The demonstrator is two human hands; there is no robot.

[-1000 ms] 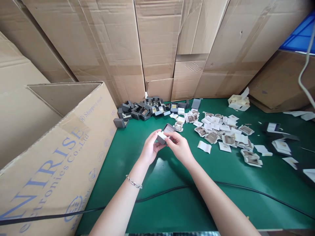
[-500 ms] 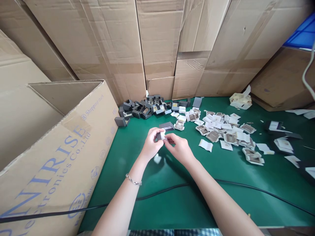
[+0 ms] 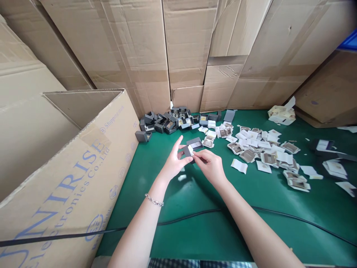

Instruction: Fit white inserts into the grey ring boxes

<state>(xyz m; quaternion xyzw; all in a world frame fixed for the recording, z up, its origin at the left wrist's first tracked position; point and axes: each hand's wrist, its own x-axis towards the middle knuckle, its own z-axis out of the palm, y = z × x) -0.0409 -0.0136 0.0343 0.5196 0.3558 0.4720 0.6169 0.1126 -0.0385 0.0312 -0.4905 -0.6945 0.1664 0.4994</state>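
Between my hands is a small dark grey box (image 3: 187, 151) with a white insert (image 3: 191, 150) showing at its side. My left hand (image 3: 173, 163) holds the box with the thumb at its near edge; the index finger points up, and the other fingers are partly hidden behind the box. At the right end, my right hand (image 3: 210, 164) pinches the white insert with thumb and forefinger. Just beyond lies another grey box piece (image 3: 194, 143), open side showing. Small white scraps (image 3: 182, 177) lie under my hands.
Dark boxes (image 3: 164, 123) are piled at the back. White cards and trays (image 3: 259, 149) spread to the right, near a tissue pack (image 3: 281, 113). A large carton (image 3: 83, 167) stands at left. A black cable (image 3: 192, 215) crosses the green table (image 3: 167, 242).
The left index finger has lifted off the box and now points up, leaving more of the box visible. The view has shifted slightly, and another white scrap shows below the hands.
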